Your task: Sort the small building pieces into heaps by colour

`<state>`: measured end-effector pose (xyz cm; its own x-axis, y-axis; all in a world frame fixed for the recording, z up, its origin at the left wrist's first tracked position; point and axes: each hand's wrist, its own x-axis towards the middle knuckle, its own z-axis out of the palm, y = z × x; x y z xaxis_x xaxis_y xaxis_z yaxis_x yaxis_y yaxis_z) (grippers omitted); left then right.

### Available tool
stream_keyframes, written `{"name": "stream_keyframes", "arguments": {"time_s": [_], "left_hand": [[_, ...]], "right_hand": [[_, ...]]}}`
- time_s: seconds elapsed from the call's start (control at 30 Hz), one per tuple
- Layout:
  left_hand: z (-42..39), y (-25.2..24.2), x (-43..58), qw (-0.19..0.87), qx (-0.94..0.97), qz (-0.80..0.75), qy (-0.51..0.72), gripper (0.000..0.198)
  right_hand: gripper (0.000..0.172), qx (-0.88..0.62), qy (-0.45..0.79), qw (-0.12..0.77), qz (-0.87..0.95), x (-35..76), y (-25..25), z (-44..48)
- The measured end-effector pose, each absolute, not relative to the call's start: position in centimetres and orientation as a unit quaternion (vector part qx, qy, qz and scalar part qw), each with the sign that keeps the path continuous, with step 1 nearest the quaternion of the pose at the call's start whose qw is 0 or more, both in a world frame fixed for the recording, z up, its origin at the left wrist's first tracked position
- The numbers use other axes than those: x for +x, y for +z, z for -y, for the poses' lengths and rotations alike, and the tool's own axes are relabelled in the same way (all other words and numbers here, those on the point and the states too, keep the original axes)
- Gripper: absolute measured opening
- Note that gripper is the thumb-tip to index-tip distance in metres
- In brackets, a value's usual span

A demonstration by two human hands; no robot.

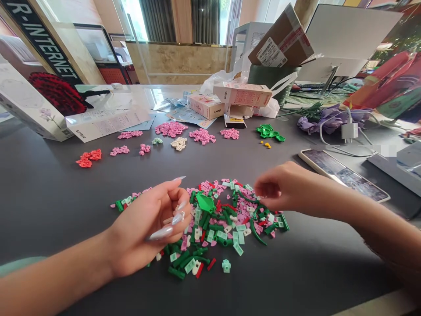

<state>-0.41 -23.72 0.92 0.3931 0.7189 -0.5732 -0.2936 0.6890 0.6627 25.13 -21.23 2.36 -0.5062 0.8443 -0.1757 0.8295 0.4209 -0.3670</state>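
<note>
We record the left hand (pixel 148 228) curled narrow at the near edge of a mixed pile of green and pink plastic building pieces (pixel 223 232) on the dark tabletop (pixel 66 210), the right hand (pixel 274 186) narrowly pinched just above the pile, and cannot tell whether either holds a piece.

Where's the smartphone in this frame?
The smartphone lies at the right of the head view on the dark table, just beyond the right hand, below a white charger plug.
</note>
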Motion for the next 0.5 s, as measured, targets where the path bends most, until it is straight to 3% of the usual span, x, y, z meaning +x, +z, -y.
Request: {"name": "stream_keyframes", "arguments": {"time_s": [0.5], "left_hand": [[24.2, 1.0, -0.5, 0.792, 0.262, -0.459, 0.306, 0.045]], "right_hand": [[0.016, -0.521, 0.119, -0.011, 0.845, 24.7, 1.2, 21.4]]}}
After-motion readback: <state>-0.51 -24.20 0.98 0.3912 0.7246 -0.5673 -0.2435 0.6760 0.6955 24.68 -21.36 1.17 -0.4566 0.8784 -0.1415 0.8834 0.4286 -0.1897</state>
